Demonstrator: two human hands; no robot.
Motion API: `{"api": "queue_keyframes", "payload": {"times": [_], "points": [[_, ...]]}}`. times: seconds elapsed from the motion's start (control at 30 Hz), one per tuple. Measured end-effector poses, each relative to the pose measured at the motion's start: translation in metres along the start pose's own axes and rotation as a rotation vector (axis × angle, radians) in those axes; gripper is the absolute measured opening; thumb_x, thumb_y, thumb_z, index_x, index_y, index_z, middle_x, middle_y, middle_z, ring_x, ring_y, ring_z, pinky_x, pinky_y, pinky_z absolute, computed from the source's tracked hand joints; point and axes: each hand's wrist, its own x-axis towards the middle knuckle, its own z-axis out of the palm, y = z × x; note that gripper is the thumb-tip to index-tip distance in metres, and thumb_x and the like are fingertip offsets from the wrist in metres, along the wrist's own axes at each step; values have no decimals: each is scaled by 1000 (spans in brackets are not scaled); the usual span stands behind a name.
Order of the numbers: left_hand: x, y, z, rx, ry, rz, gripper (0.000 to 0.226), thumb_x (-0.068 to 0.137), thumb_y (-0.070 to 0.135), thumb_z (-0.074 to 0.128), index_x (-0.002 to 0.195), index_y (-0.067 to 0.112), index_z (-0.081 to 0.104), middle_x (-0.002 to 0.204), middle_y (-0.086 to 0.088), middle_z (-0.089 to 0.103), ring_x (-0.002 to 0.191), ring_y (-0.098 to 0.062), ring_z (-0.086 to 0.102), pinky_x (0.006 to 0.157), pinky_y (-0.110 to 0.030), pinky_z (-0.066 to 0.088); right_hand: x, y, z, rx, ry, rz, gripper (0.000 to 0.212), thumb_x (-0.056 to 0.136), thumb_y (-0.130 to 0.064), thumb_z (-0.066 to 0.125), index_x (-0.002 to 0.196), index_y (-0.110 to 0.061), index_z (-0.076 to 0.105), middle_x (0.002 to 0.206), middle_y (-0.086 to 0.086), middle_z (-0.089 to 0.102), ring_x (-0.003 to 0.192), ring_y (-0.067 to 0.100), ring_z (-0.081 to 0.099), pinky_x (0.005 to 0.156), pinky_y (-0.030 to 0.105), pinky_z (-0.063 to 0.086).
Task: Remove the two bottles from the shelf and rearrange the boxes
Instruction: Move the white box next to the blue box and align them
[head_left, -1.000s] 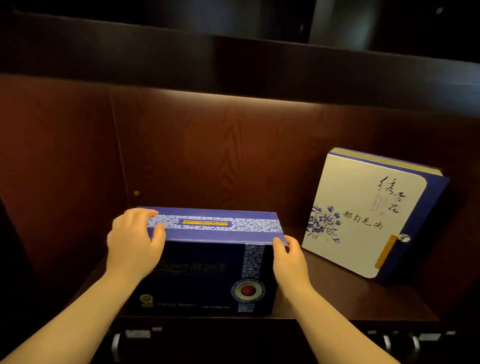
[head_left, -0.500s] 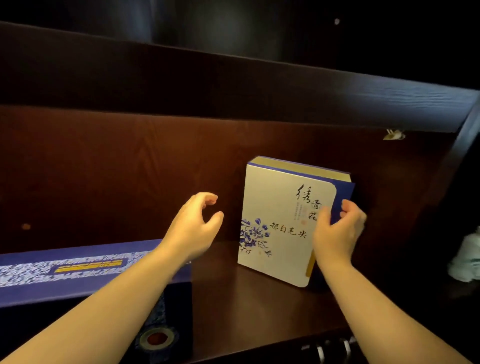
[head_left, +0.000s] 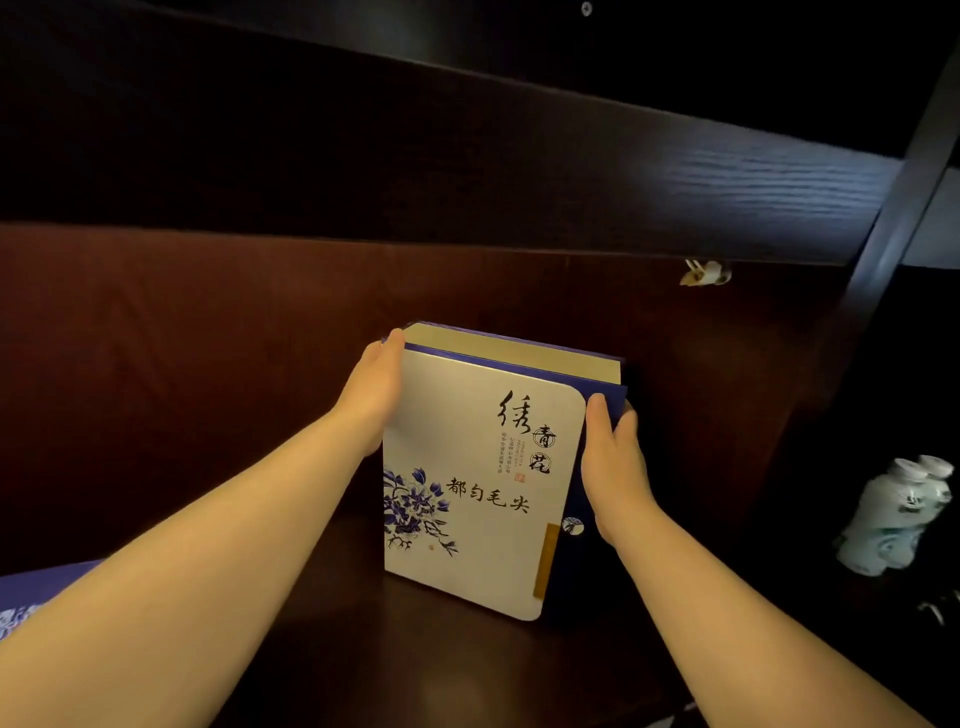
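A white box with blue flowers and black characters (head_left: 478, 467) stands tilted back against the rear panel of the dark wooden shelf (head_left: 441, 670). My left hand (head_left: 371, 392) presses flat against its left edge. My right hand (head_left: 610, 457) grips its blue right edge. A corner of the dark blue patterned box (head_left: 23, 597) shows at the far left, behind my left forearm. Two white bottles with green print (head_left: 896, 514) stand side by side at the far right, beyond the shelf's upright.
The thick dark board of the shelf above (head_left: 467, 145) overhangs the compartment. A small white clip (head_left: 704, 273) hangs under it at the right. A dark upright post (head_left: 904, 171) borders the compartment on the right.
Both hands left the dark blue box and moved right. The right hand took the white box's right edge first; the left hand has now closed in on its left edge.
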Motion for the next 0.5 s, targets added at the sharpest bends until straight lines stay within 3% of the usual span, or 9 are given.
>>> {"api": "queue_keyframes", "payload": {"times": [0.1, 0.23, 0.4, 0.5], "points": [[0, 0, -6, 52, 29, 35, 39, 97, 56, 30, 118, 31, 50, 98, 14, 58, 85, -3, 52, 62, -28, 34, -1, 0, 2, 10, 19, -3, 50, 84, -78, 38, 123, -47, 40, 96, -11, 73, 73, -1, 75, 46, 17, 53], [-11, -2, -20, 130, 54, 117, 31, 100, 48, 33, 110, 28, 53, 102, 8, 62, 88, -7, 57, 61, -27, 38, -2, -3, 3, 75, 43, 13, 51, 72, -84, 36, 112, -52, 43, 86, -14, 75, 81, 11, 75, 58, 32, 58], [-34, -3, -40, 162, 79, 166, 31, 100, 48, 35, 107, 24, 54, 100, 5, 62, 88, -9, 58, 61, -28, 40, -11, -3, 6, 128, 9, 15, 18, 81, -77, 41, 91, -64, 48, 83, -22, 76, 83, 11, 76, 64, 37, 60], [-51, -3, -58, 144, 82, 171, 24, 100, 48, 37, 94, 29, 51, 99, 2, 63, 88, -11, 60, 62, -30, 44, -21, -5, 11, 144, -23, -9, 13, 92, -69, 42, 95, -58, 49, 87, -15, 77, 86, 12, 76, 63, 35, 59]]}}
